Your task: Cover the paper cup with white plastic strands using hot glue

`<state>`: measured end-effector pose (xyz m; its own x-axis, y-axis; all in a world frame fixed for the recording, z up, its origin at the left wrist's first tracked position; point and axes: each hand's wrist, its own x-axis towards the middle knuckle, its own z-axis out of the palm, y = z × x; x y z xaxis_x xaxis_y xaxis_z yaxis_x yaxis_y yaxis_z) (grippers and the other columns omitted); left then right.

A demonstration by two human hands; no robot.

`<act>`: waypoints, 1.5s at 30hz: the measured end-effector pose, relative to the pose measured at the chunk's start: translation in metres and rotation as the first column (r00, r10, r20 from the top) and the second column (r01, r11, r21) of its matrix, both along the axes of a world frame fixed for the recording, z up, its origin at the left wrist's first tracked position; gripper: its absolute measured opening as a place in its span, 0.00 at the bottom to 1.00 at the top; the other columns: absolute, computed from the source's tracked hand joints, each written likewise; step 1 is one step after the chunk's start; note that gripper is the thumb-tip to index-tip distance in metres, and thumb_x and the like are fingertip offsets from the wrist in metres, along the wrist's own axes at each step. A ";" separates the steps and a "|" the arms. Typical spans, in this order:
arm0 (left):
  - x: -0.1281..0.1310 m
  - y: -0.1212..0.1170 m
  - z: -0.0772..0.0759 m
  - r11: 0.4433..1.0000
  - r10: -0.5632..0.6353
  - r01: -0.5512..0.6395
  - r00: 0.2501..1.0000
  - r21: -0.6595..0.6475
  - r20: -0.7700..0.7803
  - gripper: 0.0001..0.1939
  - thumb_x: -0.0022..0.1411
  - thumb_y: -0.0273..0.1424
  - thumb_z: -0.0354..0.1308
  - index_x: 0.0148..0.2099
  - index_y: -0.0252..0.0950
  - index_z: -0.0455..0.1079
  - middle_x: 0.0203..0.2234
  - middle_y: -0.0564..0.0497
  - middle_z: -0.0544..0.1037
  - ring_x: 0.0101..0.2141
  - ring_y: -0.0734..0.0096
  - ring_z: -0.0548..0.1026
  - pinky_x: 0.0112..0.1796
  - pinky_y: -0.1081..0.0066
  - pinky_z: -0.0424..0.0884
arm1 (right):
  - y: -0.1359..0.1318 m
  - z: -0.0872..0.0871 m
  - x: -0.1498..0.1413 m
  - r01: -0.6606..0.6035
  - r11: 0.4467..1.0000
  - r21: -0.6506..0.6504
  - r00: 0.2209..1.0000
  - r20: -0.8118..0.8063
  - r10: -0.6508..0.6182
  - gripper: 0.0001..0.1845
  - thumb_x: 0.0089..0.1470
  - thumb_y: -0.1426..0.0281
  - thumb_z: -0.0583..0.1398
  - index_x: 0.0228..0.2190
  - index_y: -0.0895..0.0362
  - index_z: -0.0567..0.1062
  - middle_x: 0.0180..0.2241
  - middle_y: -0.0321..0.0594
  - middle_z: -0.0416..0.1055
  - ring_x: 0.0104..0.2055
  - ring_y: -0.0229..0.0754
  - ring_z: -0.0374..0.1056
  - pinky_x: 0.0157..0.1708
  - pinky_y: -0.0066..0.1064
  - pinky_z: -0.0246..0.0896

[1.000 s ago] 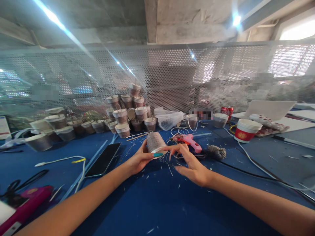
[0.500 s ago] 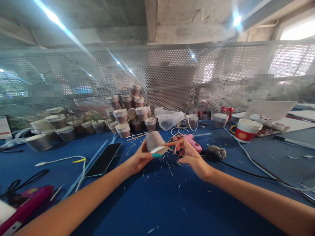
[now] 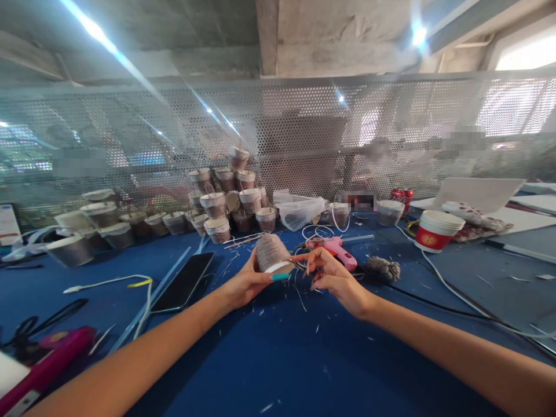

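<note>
My left hand (image 3: 246,284) is wrapped round a paper cup covered in grey-brown yarn (image 3: 272,253), tilted so that its pale end faces down and to the right. The thumb, with a long teal nail, presses along that end. On the cup's right side the index fingertip of my right hand (image 3: 336,282) touches its edge, while the other fingers are spread and bent. Just behind my right hand lies a pink glue gun (image 3: 344,255). To its right is a bundle of grey yarn (image 3: 381,269).
Stacked yarn-covered cups (image 3: 212,205) stand at the back, with more at the left. A phone (image 3: 185,282) and a white cable (image 3: 108,279) lie left; a magenta device (image 3: 52,370) sits at lower left. Red-and-white paper cups (image 3: 438,231) stand right, near a black cord (image 3: 438,301).
The cup has turned and tipped slightly in my left hand. My right hand has shifted a little to the right, its index finger still at the cup's edge.
</note>
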<state>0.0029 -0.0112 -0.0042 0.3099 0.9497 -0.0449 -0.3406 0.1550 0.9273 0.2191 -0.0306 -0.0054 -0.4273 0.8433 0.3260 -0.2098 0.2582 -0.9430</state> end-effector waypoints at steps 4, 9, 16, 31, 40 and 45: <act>-0.002 0.001 -0.001 0.999 -0.033 0.033 0.999 0.023 0.021 0.48 0.37 0.19 0.68 0.60 0.39 0.53 0.43 0.45 0.77 0.48 0.55 0.74 0.53 0.59 0.63 | -0.002 0.003 0.001 0.040 0.998 0.043 0.998 0.056 -0.043 0.16 0.35 0.79 0.55 0.30 0.53 0.62 0.47 0.37 0.71 0.37 0.39 0.61 0.32 0.31 0.56; -0.004 0.002 -0.003 0.998 -0.053 0.052 0.998 0.045 0.020 0.43 0.37 0.19 0.67 0.57 0.39 0.57 0.44 0.45 0.78 0.47 0.56 0.75 0.53 0.60 0.64 | -0.002 0.005 0.001 0.084 0.994 0.076 0.993 0.081 -0.090 0.15 0.35 0.79 0.54 0.29 0.52 0.61 0.45 0.37 0.72 0.35 0.39 0.61 0.31 0.32 0.55; -0.005 0.002 -0.001 0.995 -0.099 0.097 0.993 0.035 0.062 0.42 0.36 0.19 0.67 0.56 0.38 0.58 0.44 0.44 0.78 0.46 0.56 0.75 0.48 0.64 0.68 | 0.004 0.000 0.002 0.089 0.995 0.052 0.996 0.013 -0.090 0.14 0.35 0.79 0.54 0.27 0.52 0.61 0.42 0.37 0.74 0.33 0.39 0.62 0.29 0.31 0.54; -0.008 0.001 -0.001 0.991 -0.132 0.127 0.985 0.050 0.107 0.43 0.37 0.19 0.64 0.58 0.35 0.57 0.46 0.42 0.76 0.49 0.56 0.72 0.53 0.62 0.62 | 0.007 -0.001 0.002 0.127 0.992 0.011 0.991 -0.033 -0.126 0.13 0.34 0.79 0.55 0.26 0.53 0.62 0.38 0.37 0.74 0.34 0.39 0.62 0.30 0.31 0.53; -0.011 0.007 -0.009 0.977 -0.206 0.195 0.966 0.085 0.155 0.39 0.40 0.19 0.63 0.57 0.39 0.59 0.49 0.44 0.74 0.52 0.53 0.70 0.57 0.55 0.56 | 0.016 -0.011 0.004 0.187 0.975 -0.122 0.978 -0.074 -0.196 0.11 0.33 0.77 0.56 0.25 0.54 0.65 0.32 0.34 0.72 0.29 0.35 0.61 0.30 0.30 0.53; -0.010 0.007 -0.007 0.983 -0.179 0.172 0.974 0.059 0.141 0.39 0.39 0.18 0.63 0.56 0.38 0.60 0.47 0.45 0.74 0.48 0.56 0.72 0.53 0.56 0.61 | 0.016 -0.013 0.005 0.243 0.962 -0.122 0.969 -0.024 -0.248 0.13 0.32 0.74 0.58 0.27 0.54 0.65 0.29 0.32 0.67 0.29 0.36 0.60 0.30 0.31 0.54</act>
<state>-0.0072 -0.0040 -0.0113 0.4716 0.8800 0.0554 -0.4435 0.1824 0.8775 0.2242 -0.0141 -0.0181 -0.1914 0.9540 0.2307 -0.1902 0.1945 -0.9623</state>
